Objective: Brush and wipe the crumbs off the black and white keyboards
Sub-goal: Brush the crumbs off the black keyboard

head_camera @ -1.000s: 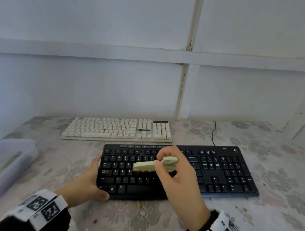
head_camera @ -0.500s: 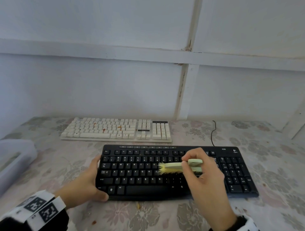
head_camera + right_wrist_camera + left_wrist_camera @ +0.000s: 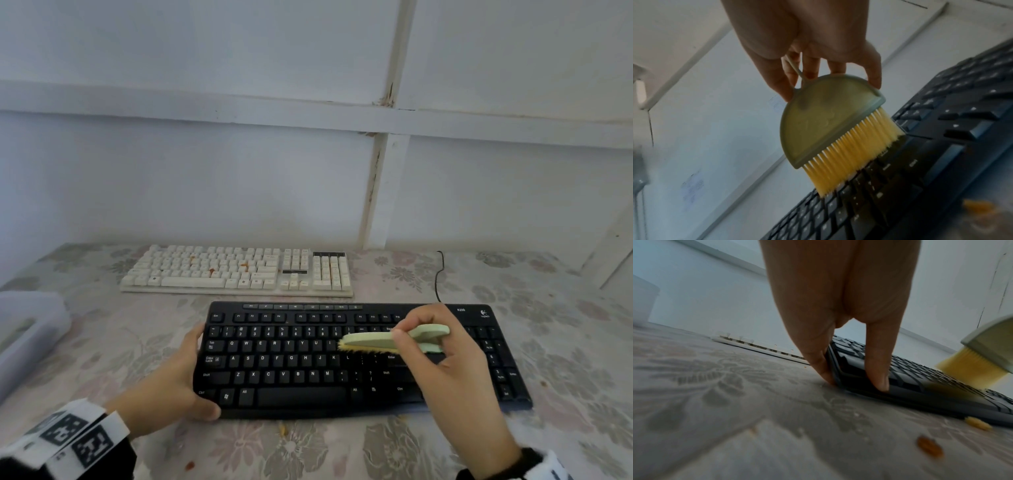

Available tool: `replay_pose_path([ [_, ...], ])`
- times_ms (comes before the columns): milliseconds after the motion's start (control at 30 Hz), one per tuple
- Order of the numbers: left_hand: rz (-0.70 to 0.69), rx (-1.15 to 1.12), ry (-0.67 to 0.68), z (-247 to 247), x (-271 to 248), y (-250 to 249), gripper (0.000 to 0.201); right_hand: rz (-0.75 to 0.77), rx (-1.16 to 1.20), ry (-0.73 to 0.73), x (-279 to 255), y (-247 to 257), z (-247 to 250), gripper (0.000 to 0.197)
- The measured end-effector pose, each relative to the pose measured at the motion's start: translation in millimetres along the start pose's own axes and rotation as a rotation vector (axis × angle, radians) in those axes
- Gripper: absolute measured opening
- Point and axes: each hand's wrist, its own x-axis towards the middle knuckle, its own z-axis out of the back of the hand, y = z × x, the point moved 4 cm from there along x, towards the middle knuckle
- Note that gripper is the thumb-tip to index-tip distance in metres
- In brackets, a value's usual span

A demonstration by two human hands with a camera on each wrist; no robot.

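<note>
A black keyboard (image 3: pixel 291 363) lies near me on the floral tablecloth. Behind it lies a white keyboard (image 3: pixel 236 270) with orange crumbs (image 3: pixel 245 264) on its keys. My left hand (image 3: pixel 191 377) clasps the black keyboard's left front corner, fingers on the side edge and thumb on the front edge. My right hand (image 3: pixel 419 342) grips a pale green brush (image 3: pixel 373 341). In the right wrist view its yellow bristles (image 3: pixel 851 154) touch the keys right of the middle, near Enter. The left wrist view shows my left hand (image 3: pixel 855 382) against the black keyboard (image 3: pixel 920 379).
A translucent plastic container (image 3: pixel 24 335) stands at the table's left edge. A black cable (image 3: pixel 438 274) runs back from the black keyboard to the wall. Loose crumbs (image 3: pixel 282 428) lie on the cloth in front of the keyboard, and crumbs (image 3: pixel 929 447) also lie near my left wrist.
My right hand has swept the brush rightward over the black keyboard, from the left-middle keys to those near Enter. My left hand has kept its hold on the left corner.
</note>
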Motion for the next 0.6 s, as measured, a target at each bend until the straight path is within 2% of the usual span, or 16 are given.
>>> replay_pose_path([
  [100, 0.0, -0.006, -0.006, 0, 0, 0, 0.113, -0.01, 0.015, 0.036, 0, -2, 1, 0.029],
  [267, 0.008, -0.013, 0.002, 1, 0, 2, 0.116, -0.018, -0.036, 0.002, 4, -7, 18, 0.024],
  [367, 0.005, -0.005, 0.001, 0, 0, 1, 0.116, -0.018, 0.037, 0.059, 2, -2, 15, 0.023],
  [433, 0.0, -0.012, -0.004, 1, 0, 1, 0.113, -0.024, -0.018, 0.074, 1, -7, 19, 0.023],
  [500, -0.006, -0.013, -0.003, 1, 0, 1, 0.112, -0.036, -0.098, 0.056, 5, -14, 33, 0.024],
  [600, 0.002, -0.024, 0.004, 0, 1, 2, 0.115, -0.039, -0.149, -0.068, 12, -14, 60, 0.023],
])
